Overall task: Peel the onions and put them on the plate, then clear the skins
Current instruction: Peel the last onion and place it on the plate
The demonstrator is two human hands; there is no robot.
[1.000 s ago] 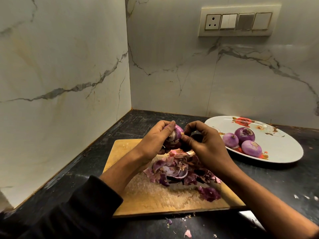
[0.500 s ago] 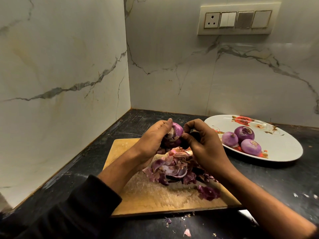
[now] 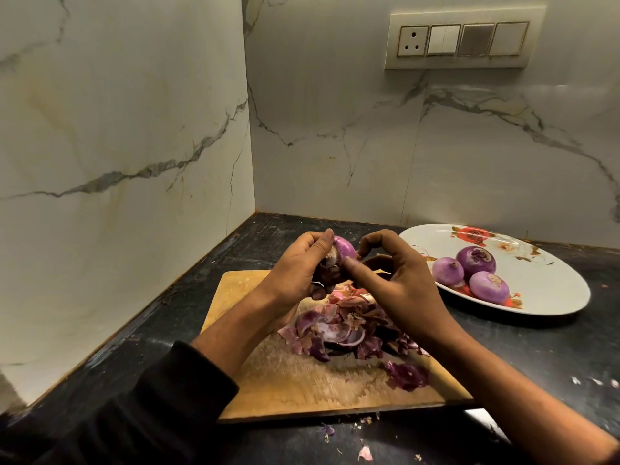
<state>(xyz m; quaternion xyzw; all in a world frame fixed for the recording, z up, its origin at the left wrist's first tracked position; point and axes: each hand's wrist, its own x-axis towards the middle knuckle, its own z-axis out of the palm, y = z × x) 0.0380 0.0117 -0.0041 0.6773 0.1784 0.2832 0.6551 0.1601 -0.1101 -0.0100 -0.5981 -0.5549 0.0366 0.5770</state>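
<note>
My left hand [image 3: 302, 266] grips a purple onion [image 3: 343, 251] above the far end of the wooden cutting board [image 3: 288, 380]. My right hand [image 3: 396, 280] is at the onion's right side, its thumb and forefinger curled and pinching at the onion's skin. A heap of purple onion skins [image 3: 339, 330] lies on the board under both hands. Three peeled onions [image 3: 476, 273] sit on the white flowered plate [image 3: 553, 290] to the right.
The board lies on a dark counter [image 3: 536, 357] in a corner of marble walls. Small skin scraps [image 3: 364, 453] dot the counter in front of the board. A switch panel [image 3: 463, 38] is on the back wall.
The onion has turned in my left hand, showing more of its smooth purple side. Both hands have stayed above the board.
</note>
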